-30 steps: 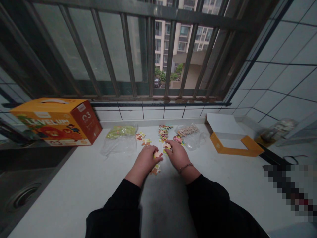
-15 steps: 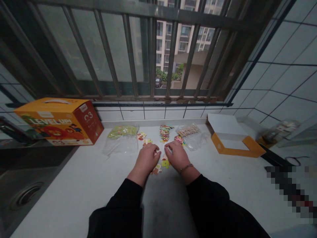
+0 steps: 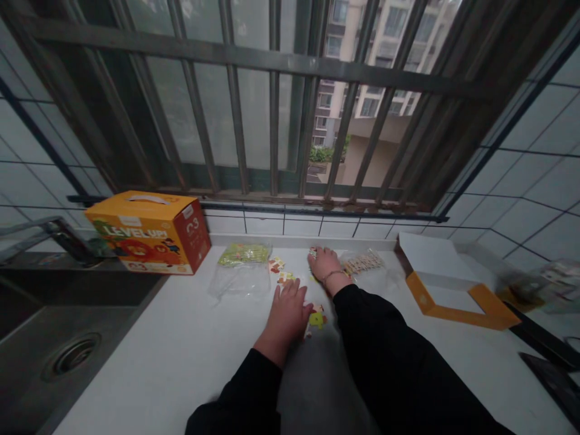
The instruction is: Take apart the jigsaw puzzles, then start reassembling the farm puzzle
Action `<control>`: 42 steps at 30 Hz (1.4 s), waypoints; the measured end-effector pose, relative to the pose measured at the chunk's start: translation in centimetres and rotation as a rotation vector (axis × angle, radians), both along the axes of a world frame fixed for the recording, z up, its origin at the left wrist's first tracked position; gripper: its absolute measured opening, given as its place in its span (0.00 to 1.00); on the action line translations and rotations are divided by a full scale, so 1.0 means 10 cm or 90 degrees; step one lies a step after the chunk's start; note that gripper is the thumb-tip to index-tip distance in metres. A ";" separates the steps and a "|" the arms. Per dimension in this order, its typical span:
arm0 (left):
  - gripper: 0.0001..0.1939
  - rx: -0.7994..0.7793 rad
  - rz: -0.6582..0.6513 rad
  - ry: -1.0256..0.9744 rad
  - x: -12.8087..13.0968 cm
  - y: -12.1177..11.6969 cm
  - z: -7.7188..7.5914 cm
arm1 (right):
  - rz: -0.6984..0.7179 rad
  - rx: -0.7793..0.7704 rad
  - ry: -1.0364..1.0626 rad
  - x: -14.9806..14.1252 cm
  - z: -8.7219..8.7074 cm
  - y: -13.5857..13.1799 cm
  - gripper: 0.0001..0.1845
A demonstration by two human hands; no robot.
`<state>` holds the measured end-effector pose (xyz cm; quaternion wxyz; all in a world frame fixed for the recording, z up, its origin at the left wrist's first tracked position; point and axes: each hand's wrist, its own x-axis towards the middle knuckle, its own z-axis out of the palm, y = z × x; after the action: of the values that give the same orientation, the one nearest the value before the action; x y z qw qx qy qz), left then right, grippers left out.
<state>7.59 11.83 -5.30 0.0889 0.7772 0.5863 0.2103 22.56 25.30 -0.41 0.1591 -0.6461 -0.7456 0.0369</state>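
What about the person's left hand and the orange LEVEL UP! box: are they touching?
Apart. The head view shows a clear plastic bag lying between the left hand and the orange LEVEL UP! box.

Laid out on white countertop [image 3: 181, 344], left to right: closed orange LEVEL UP! box [image 3: 149, 234] against back wall, clear plastic bag [image 3: 240, 281] holding green pieces, scattered jigsaw pieces [image 3: 277, 269] mid-counter, second clear bag [image 3: 362, 263] just beyond them, opened orange-and-white cardboard box [image 3: 446, 284] near right end.
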 end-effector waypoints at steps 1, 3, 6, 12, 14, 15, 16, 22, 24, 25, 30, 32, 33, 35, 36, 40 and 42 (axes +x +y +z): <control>0.23 0.019 0.030 -0.023 -0.03 0.03 -0.01 | 0.021 -0.005 -0.008 -0.04 -0.05 -0.05 0.29; 0.22 0.053 0.078 -0.066 -0.09 0.11 -0.03 | 0.070 -0.007 -0.020 -0.11 -0.13 -0.23 0.31; 0.25 0.070 0.096 -0.092 -0.17 0.21 -0.03 | 0.169 -0.023 -0.036 -0.16 -0.21 -0.64 0.32; 0.26 0.027 0.009 -0.083 -0.15 0.19 -0.03 | 0.380 -0.113 -0.043 0.00 -0.19 -1.46 0.33; 0.27 0.003 -0.032 -0.072 -0.12 0.14 -0.01 | 0.390 -0.114 -0.029 0.14 -0.20 -1.64 0.35; 0.26 -0.004 -0.047 -0.066 -0.10 0.12 0.01 | 0.379 -0.111 -0.025 0.22 -0.22 -1.71 0.36; 0.26 -0.012 -0.061 -0.057 -0.09 0.09 0.03 | 0.360 -0.105 -0.024 0.31 -0.25 -1.78 0.37; 0.25 -0.072 -0.156 0.033 0.02 -0.04 0.21 | 0.137 -0.022 -0.021 0.72 -0.43 -1.98 0.31; 0.26 -0.087 -0.188 0.042 0.09 -0.07 0.24 | 0.053 -0.010 -0.017 0.79 -0.46 -1.97 0.32; 0.26 -0.093 -0.204 0.044 0.13 -0.09 0.24 | 0.017 -0.009 -0.014 0.81 -0.46 -1.96 0.32; 0.25 -0.105 -0.227 0.068 0.23 -0.22 0.22 | 0.014 -0.044 0.000 0.81 -0.42 -1.95 0.31; 0.23 -0.096 -0.195 0.085 0.19 -0.28 0.25 | 0.107 -0.059 0.018 0.79 -0.40 -1.99 0.26; 0.20 -0.090 -0.174 0.094 0.16 -0.31 0.28 | 0.157 -0.067 0.029 0.78 -0.39 -2.02 0.25; 0.16 -0.083 -0.131 0.108 0.09 -0.36 0.35 | 0.240 -0.077 0.046 0.78 -0.39 -2.08 0.25; 0.14 -0.080 -0.109 0.114 0.05 -0.37 0.39 | 0.256 -0.071 0.047 0.78 -0.39 -2.10 0.26; 0.13 -0.044 -0.038 0.110 0.01 -0.41 0.42 | 0.094 -0.013 0.016 0.82 -0.44 -2.10 0.34; 0.17 -0.030 -0.066 0.083 0.07 -0.41 0.37 | 0.006 -0.021 0.004 0.83 -0.46 -2.07 0.37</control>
<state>8.27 7.74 -1.61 0.0793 0.8165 0.5543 0.1403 30.85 4.57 -4.99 0.1507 -0.6452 -0.7471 0.0522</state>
